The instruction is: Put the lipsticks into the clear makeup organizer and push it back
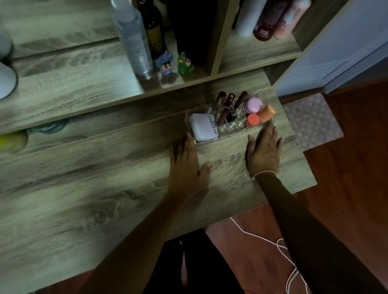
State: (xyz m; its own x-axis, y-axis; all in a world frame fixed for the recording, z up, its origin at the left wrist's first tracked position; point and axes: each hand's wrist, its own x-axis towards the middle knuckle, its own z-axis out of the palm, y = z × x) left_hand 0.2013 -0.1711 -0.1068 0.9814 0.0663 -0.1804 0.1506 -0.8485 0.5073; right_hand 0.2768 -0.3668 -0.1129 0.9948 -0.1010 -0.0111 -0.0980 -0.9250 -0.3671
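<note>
On the desk (100,199), both flat, empty hands are laid against the clear makeup organizer (230,132): left hand (185,161), right hand (264,151); lipsticks (229,105) are held upright inside.

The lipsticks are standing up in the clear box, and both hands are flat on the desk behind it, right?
Not quite. In the head view the lipsticks do stand in the clear box, but both hands, left hand and right hand, are in front of it.

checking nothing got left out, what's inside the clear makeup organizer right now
The clear makeup organizer holds a white compact at left, upright lipsticks in the middle, and pink and orange sponges at right. The compartment floors under them are hidden.
</note>
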